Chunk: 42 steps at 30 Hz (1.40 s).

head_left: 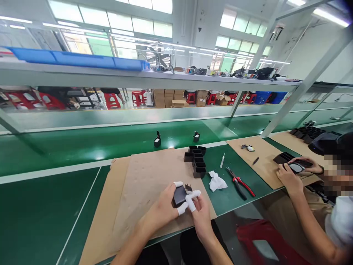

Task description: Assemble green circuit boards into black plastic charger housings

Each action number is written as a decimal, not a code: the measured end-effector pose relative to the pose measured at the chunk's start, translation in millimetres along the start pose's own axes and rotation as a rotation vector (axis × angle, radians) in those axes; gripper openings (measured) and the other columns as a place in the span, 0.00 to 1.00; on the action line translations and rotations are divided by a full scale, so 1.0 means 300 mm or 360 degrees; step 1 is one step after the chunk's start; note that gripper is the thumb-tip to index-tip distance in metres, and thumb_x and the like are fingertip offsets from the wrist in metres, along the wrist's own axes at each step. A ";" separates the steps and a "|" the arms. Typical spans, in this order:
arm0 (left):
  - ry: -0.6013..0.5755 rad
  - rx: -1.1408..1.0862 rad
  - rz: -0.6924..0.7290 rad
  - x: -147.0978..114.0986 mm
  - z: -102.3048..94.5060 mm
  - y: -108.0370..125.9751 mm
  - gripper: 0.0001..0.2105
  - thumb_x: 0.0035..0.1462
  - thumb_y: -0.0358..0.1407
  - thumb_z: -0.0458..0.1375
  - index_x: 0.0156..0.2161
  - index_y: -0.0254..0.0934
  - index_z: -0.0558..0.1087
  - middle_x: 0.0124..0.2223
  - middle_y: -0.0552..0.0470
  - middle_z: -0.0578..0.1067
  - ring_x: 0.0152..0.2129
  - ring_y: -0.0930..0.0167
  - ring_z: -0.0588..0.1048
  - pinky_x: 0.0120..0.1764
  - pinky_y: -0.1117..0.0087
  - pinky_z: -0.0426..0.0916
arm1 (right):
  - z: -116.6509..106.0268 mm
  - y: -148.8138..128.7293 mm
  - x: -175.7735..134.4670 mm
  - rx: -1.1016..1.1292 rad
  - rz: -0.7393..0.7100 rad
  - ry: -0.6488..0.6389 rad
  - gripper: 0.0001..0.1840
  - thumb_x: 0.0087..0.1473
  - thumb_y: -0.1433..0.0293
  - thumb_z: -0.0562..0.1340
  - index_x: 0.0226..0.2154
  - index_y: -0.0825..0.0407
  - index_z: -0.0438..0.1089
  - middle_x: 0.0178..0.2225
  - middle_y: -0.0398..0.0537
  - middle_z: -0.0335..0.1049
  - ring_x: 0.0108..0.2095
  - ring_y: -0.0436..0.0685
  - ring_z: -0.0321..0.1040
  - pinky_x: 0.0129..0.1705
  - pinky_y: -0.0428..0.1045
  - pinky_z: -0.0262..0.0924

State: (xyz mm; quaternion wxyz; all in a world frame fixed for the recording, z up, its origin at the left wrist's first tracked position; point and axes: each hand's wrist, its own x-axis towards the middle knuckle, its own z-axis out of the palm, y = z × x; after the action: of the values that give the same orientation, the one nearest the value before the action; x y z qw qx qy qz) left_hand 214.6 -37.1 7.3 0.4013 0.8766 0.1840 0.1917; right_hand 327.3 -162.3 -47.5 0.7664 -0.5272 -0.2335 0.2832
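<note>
Item 1: blk. box (pixel 180 195), 1 pc., held up over the cardboard sheet (pixel 146 180) near its front edge. From my end, via head cam: smooth, dark, squarish, rounded edges.
Item 2: L hand (pixel 165 203), closed round box, thumb and finger on opp. sides.
Item 3: R hand (pixel 201 213), fingers drawn in narrow at box's R side; can't tell if they pinch anything.
Item 4: sm. pronged part (pixel 188 187), dark, just beyond the box; held or lying, can't tell.

Risks, my est.: box could slip or twist if L grip loosens, smooth shell vs. finger covers (pixel 182 209); sm. part could get knocked if R fingers swing wide; stacked-close cups could be bumped by an R elbow or sleeve.

Materials etc.: finger covers wht., thin, wrinkled. Cardboard brown, matte, scuffed. Blk. open cups (pixel 199 166), approx. square, hard-walled, clustered at sheet's R edge. Wht. tissue (pixel 217 182), crumpled, soft. Pliers (pixel 237 180), metal nose, red/blk. grips, splayed. Wht. tube (pixel 222 161), slim, pointed tip. Tabletop (pixel 52 213) green, slick. Farther back: 2 sm. blk. units w/ wht. labels (pixel 157 142). Far R: co-worker's hands (pixel 289 180) on a dark pc. w/ pale round face.
</note>
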 end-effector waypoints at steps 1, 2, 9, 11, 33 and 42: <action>-0.0020 -0.0019 -0.0060 -0.009 0.008 0.000 0.27 0.55 0.31 0.67 0.60 0.48 0.72 0.55 0.47 0.80 0.50 0.59 0.81 0.53 0.58 0.77 | -0.002 0.002 -0.006 0.0016 0.0009 -0.0061 0.24 0.52 0.55 0.79 0.45 0.50 0.78 0.44 0.53 0.84 0.43 0.64 0.83 0.46 0.56 0.80; -0.0027 -0.0025 -0.0092 -0.020 0.012 -0.001 0.28 0.54 0.30 0.67 0.60 0.48 0.72 0.55 0.47 0.79 0.51 0.59 0.81 0.55 0.57 0.77 | -0.004 0.006 -0.011 0.0039 0.0020 -0.0121 0.24 0.53 0.54 0.79 0.46 0.50 0.78 0.45 0.54 0.84 0.43 0.65 0.83 0.47 0.57 0.80; 0.0019 0.0005 -0.0036 -0.120 -0.010 0.061 0.27 0.57 0.28 0.67 0.61 0.45 0.71 0.57 0.47 0.78 0.55 0.59 0.79 0.59 0.54 0.75 | -0.014 0.008 -0.017 0.0142 0.0138 -0.0246 0.29 0.48 0.52 0.81 0.47 0.48 0.76 0.49 0.53 0.82 0.49 0.65 0.81 0.55 0.57 0.76; 0.0019 0.0097 0.0008 -0.144 -0.024 0.075 0.28 0.56 0.25 0.67 0.61 0.45 0.71 0.57 0.48 0.78 0.54 0.60 0.79 0.58 0.56 0.77 | -0.014 -0.006 -0.001 0.0043 0.0180 -0.0376 0.31 0.49 0.49 0.80 0.49 0.48 0.77 0.49 0.53 0.82 0.51 0.66 0.81 0.57 0.59 0.75; 0.0339 0.0545 -0.0029 -0.251 -0.037 -0.115 0.29 0.58 0.36 0.72 0.63 0.43 0.72 0.56 0.45 0.81 0.53 0.57 0.82 0.55 0.56 0.80 | 0.052 0.069 0.127 -0.0289 0.0098 -0.0766 0.17 0.54 0.70 0.68 0.48 0.50 0.78 0.45 0.50 0.82 0.48 0.62 0.80 0.56 0.57 0.73; 0.0409 0.0576 -0.0015 -0.257 -0.030 -0.143 0.27 0.58 0.33 0.69 0.62 0.41 0.70 0.56 0.44 0.80 0.54 0.57 0.81 0.55 0.55 0.79 | 0.061 0.049 0.131 -0.0270 0.0061 -0.0647 0.21 0.51 0.71 0.68 0.49 0.49 0.78 0.48 0.49 0.82 0.49 0.61 0.79 0.57 0.56 0.73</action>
State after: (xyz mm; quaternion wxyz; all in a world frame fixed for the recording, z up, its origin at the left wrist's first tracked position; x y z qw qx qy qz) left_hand 136.9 -42.0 -35.1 0.2116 0.9018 0.2692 0.2636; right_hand 341.3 -119.2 -53.0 0.6509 -0.5263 -0.3961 0.3775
